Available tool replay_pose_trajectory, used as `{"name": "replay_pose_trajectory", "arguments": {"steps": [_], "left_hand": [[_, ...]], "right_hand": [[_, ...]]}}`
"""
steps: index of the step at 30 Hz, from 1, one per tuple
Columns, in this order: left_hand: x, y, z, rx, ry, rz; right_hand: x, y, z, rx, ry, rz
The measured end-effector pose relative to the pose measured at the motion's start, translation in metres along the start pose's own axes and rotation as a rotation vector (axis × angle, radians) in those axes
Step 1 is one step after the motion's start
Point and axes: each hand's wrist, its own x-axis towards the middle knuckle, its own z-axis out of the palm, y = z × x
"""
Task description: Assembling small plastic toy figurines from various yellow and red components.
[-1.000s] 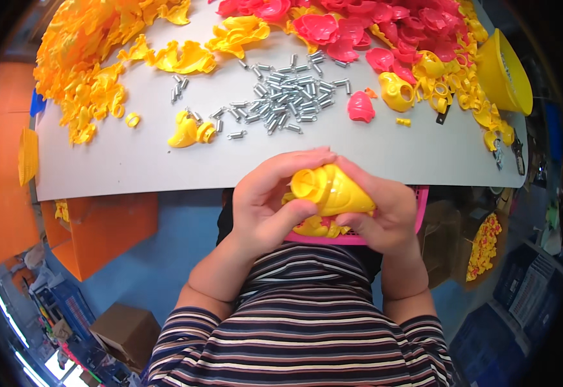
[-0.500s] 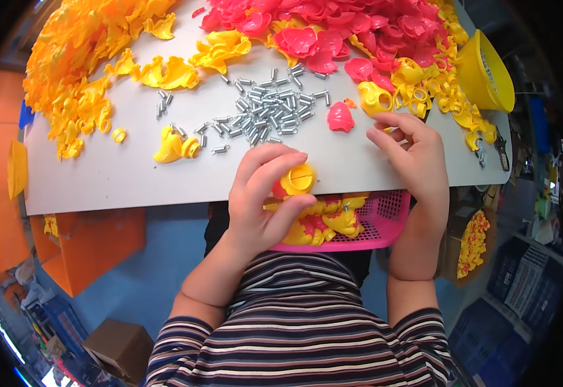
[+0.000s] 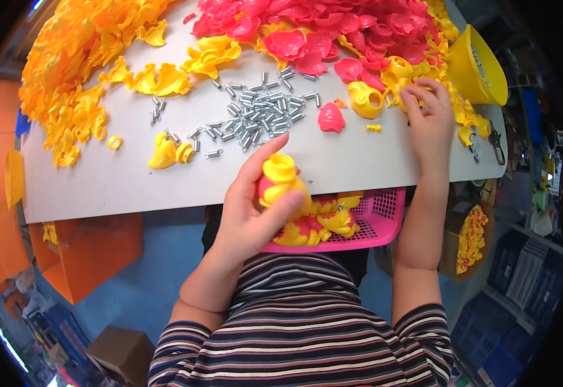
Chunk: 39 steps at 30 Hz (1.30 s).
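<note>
In my left hand [image 3: 246, 200] is a yellow and pink plastic toy body [image 3: 281, 184], tilted with its round yellow neck facing up; the fingers wrap it and the thumb presses its near side. My right hand [image 3: 431, 119] reaches over the right part of the table, fingers bent and a little apart, beside the small yellow plastic rings [image 3: 417, 80]. I see nothing held in it. Near it are a yellow hollow body shell [image 3: 365, 100], a small yellow peg-like piece [image 3: 373, 128] and a pink egg-shaped shell [image 3: 331, 118].
Metal springs [image 3: 255, 113] lie heaped mid-table, with a yellow part [image 3: 165, 151] to their left. Orange-yellow shells [image 3: 68, 71] and pink shells [image 3: 359, 26] pile up behind. A yellow bowl [image 3: 497, 74] tilts at right. Below the table edge sits a pink basket [image 3: 391, 222] of assembled pieces.
My right hand has moved away and to the right, toward the yellow rings. The small yellow peg-like piece now shows where it was. My left hand has turned the toy body neck-up.
</note>
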Motion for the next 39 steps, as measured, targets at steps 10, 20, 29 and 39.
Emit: {"name": "replay_pose_trajectory", "arguments": {"steps": [10, 20, 29, 39], "left_hand": [[0.014, -0.002, 0.01, 0.657, -0.011, 0.477], [0.009, -0.008, 0.006, 0.721, -0.02, 0.555], [0.011, 0.003, -0.004, 0.945, -0.084, 0.602], [0.003, 0.005, 0.0, 1.011, -0.076, 0.563]], "right_hand": [[-0.064, -0.084, -0.012, 0.96, -0.659, 0.395], [-0.075, -0.089, 0.005, 0.848, -0.56, -0.093], [-0.07, -0.095, -0.001, 0.515, -0.519, -0.197], [-0.073, -0.067, 0.02, 0.81, -0.486, -0.271]]}}
